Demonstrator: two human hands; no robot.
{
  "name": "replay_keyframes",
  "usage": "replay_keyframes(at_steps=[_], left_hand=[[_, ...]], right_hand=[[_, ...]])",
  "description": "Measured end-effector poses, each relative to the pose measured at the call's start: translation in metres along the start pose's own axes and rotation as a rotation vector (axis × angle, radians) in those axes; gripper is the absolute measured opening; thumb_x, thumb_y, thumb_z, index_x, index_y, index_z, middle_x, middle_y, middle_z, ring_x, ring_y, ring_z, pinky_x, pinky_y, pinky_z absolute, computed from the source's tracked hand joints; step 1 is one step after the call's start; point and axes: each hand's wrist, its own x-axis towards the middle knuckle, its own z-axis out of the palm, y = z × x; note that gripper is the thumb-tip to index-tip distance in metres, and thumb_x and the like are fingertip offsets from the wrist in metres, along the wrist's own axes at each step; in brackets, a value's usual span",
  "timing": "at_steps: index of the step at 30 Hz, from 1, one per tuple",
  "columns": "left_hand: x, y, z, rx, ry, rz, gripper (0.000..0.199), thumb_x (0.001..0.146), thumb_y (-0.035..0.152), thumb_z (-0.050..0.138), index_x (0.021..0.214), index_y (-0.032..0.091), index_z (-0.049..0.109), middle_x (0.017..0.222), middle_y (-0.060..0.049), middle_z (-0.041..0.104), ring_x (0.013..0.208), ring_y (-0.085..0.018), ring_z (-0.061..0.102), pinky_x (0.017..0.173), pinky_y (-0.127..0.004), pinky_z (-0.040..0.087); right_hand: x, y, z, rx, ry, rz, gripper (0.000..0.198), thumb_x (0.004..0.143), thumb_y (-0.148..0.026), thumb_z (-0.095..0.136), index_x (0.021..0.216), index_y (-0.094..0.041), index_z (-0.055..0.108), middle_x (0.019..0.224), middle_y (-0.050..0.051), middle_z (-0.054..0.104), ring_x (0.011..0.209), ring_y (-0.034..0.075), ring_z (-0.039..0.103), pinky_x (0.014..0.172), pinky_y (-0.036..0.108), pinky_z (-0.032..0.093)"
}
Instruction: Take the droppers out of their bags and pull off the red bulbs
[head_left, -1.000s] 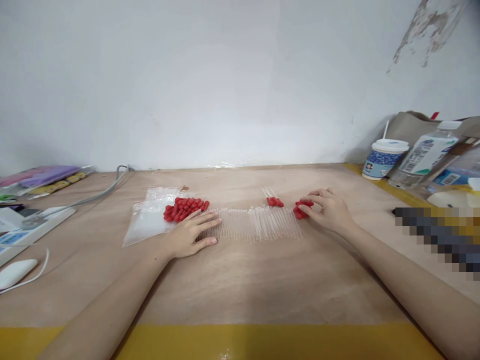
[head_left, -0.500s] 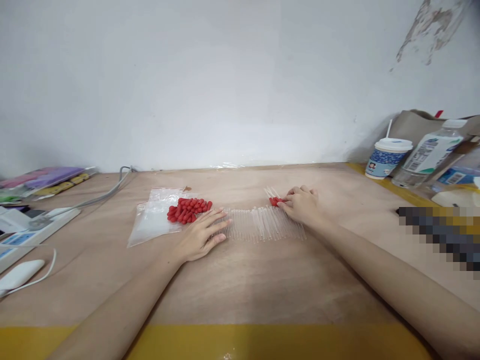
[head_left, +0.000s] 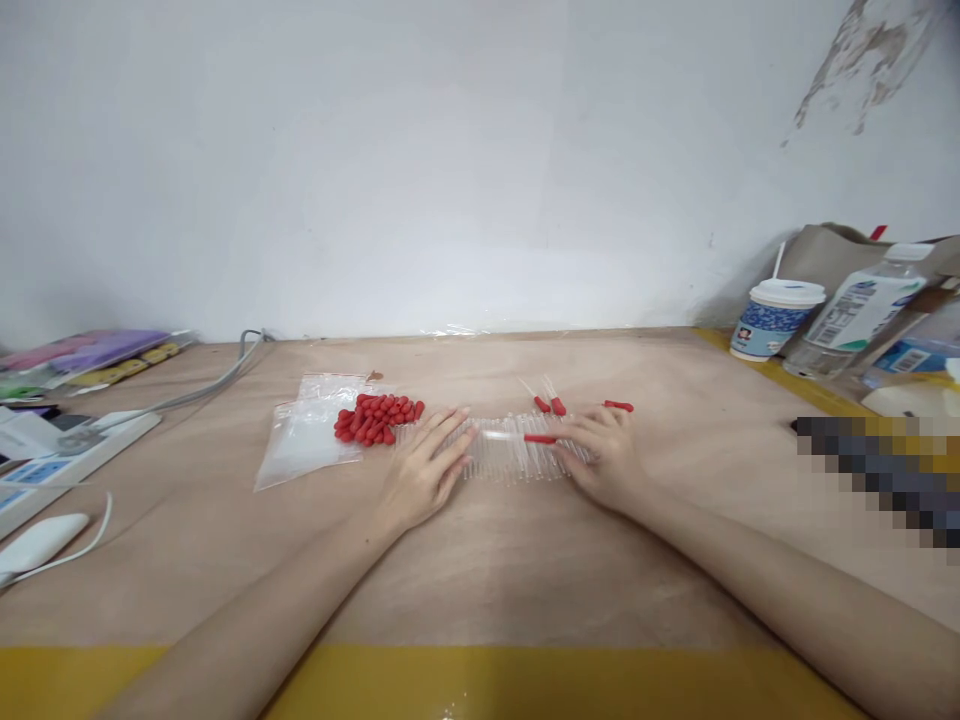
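My left hand (head_left: 427, 465) is closed, its fingertips at the left end of a clear dropper tube (head_left: 501, 435), which is blurred. At the tube's other end, my right hand (head_left: 604, 455) pinches a red rubber dropper bulb (head_left: 538, 438). Under and between both hands lies a row of clear thin tubes (head_left: 510, 465) side by side. Left of them, a pile of red bulbs (head_left: 371, 418) rests partly on clear plastic bags (head_left: 300, 450). Behind the row lie several droppers with red bulbs (head_left: 556, 405). Another red bulb (head_left: 619, 406) lies just behind my right hand.
At right stand a lidded paper cup (head_left: 776, 318) with a straw and a plastic bottle (head_left: 855, 310). A power strip (head_left: 82, 465) with a grey cable and a white charger-like block (head_left: 41, 548) lie at left. Colourful packets (head_left: 97, 355) sit behind them. The wall (head_left: 480, 200) bounds the back.
My right hand has come away from the droppers behind the row and moved towards me with a red bulb. My left hand has shifted slightly right. A tube now spans the gap between them.
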Motion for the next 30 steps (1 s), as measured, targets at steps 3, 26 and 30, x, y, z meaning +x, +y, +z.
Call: replay_keyframes(at_steps=[3,26,30], left_hand=[[0.002,0.012,0.003,-0.006,-0.018,0.077,0.035,0.084,0.02,0.05,0.119,0.018,0.049,0.123,-0.01,0.052,0.12,-0.023,0.042,0.098,-0.043,0.04],[0.005,0.028,0.007,-0.028,-0.036,0.218,0.013,0.084,0.016,0.048,0.088,0.013,0.061,0.092,-0.006,0.067,0.095,-0.018,0.061,0.089,-0.033,0.05],[0.004,0.027,0.008,-0.048,-0.036,0.21,0.013,0.084,0.014,0.048,0.089,0.011,0.059,0.09,-0.007,0.067,0.094,-0.017,0.061,0.091,-0.033,0.049]], right_hand=[[-0.01,-0.014,0.006,0.081,-0.022,-0.091,0.011,0.081,-0.023,0.053,0.084,-0.024,0.064,0.075,-0.001,0.067,0.075,0.016,0.052,0.075,0.035,0.026],[-0.006,-0.035,0.022,0.075,-0.167,-0.329,0.019,0.088,-0.023,0.045,0.082,-0.016,0.062,0.067,0.003,0.063,0.068,0.013,0.055,0.067,0.028,0.039],[-0.006,-0.034,0.02,0.086,-0.145,-0.372,0.017,0.087,-0.021,0.045,0.085,-0.015,0.061,0.07,0.004,0.063,0.072,0.015,0.056,0.066,0.028,0.043]])
